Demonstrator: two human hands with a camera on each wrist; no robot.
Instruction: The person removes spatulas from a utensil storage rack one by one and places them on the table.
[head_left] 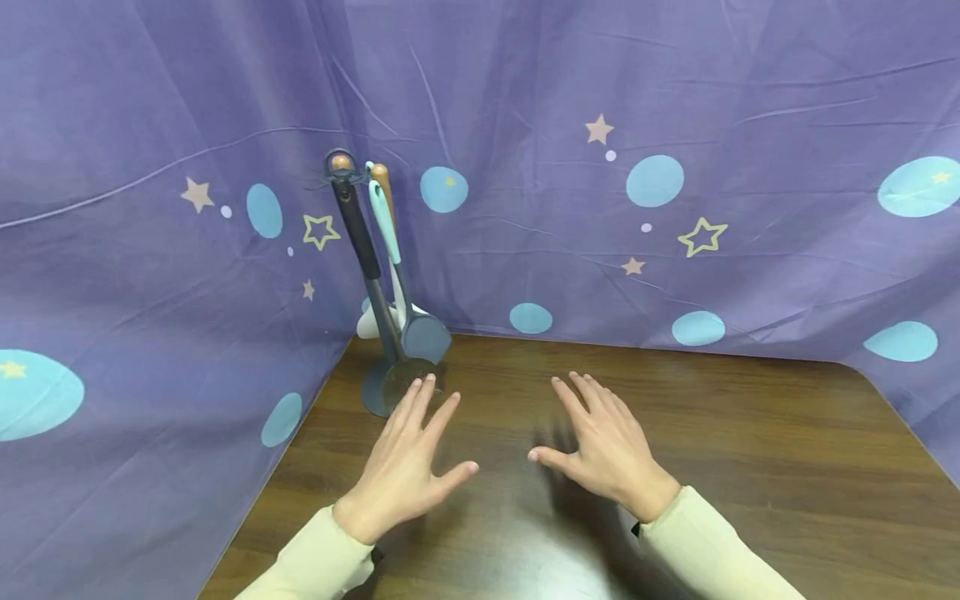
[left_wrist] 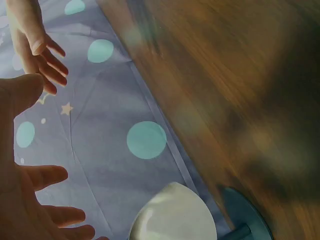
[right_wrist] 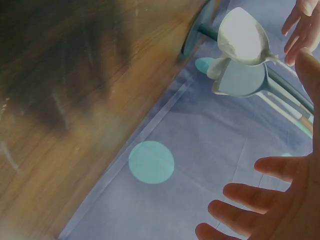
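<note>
My left hand [head_left: 405, 471] hovers over the table with its fingers straight and thumb spread, holding nothing. My right hand [head_left: 611, 446] is held out the same way, apart from the left. Just beyond the left fingertips stands a utensil rack [head_left: 375, 394] with a round dark base. On it hang a black-handled turner [head_left: 360, 229] with a broad metal head [right_wrist: 242, 35] and a mint-handled spatula [head_left: 384, 221] with a grey head [head_left: 426, 337]. A white utensil [head_left: 367, 323] and a brown handle [head_left: 381, 177] show partly behind them. Neither hand touches the rack.
The brown wooden table [head_left: 750, 467] has a rounded far right corner. A purple curtain [head_left: 540, 100] with blue ovals and stars hangs along its left and back edges, close behind the rack.
</note>
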